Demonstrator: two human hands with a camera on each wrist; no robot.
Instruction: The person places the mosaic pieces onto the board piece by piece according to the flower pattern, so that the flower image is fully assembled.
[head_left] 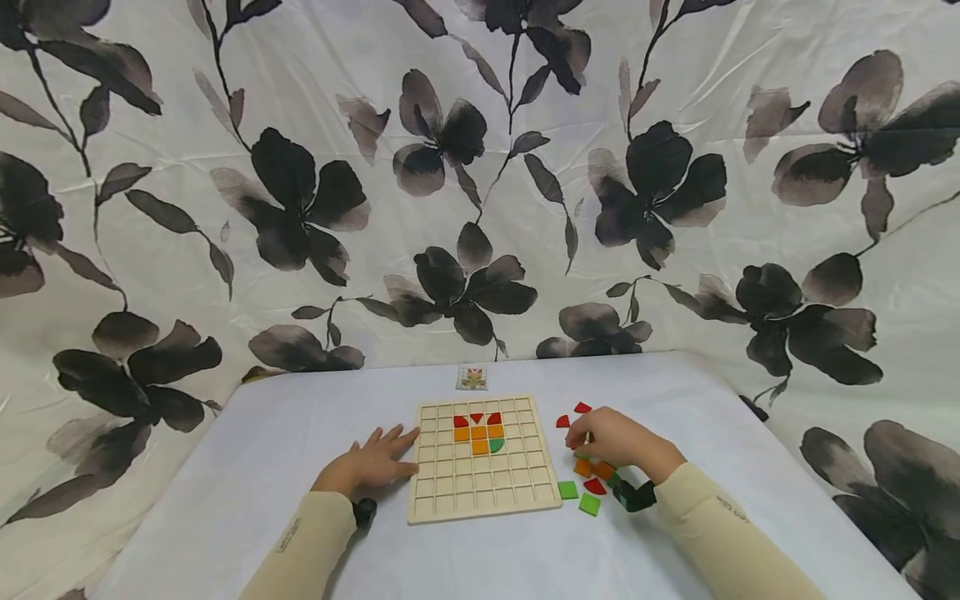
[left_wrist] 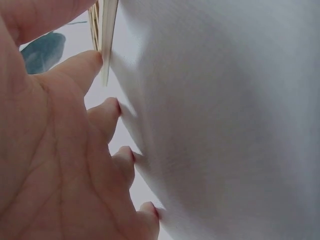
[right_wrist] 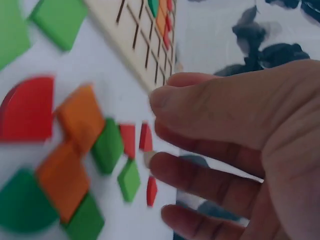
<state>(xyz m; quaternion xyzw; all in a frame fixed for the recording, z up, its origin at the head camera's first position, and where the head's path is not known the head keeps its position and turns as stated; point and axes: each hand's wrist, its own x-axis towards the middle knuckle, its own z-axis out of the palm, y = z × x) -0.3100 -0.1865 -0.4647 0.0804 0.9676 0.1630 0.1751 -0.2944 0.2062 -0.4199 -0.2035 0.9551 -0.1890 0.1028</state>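
A gridded wooden board (head_left: 442, 492) lies on the white tabletop (head_left: 465, 567), midway between its left and right edges. Red pieces (head_left: 476, 418), orange squares (head_left: 480, 447) and a green quarter-round (head_left: 497, 446) sit in its cells, nearer the board's far edge. The left hand (head_left: 371, 462) is released, fingers spread, its thumb and a fingertip at the board's left edge. Past the board's right edge, the right hand (head_left: 622, 442) hangs over loose tiles (head_left: 582, 468), fingers bent; whether it pinches a piece cannot be told. Light green squares (head_left: 589, 504) lie by the board's near right corner, two loose red pieces (head_left: 562, 422) near its far right corner. A small pattern card (head_left: 472, 377) lies by the tabletop's far edge.
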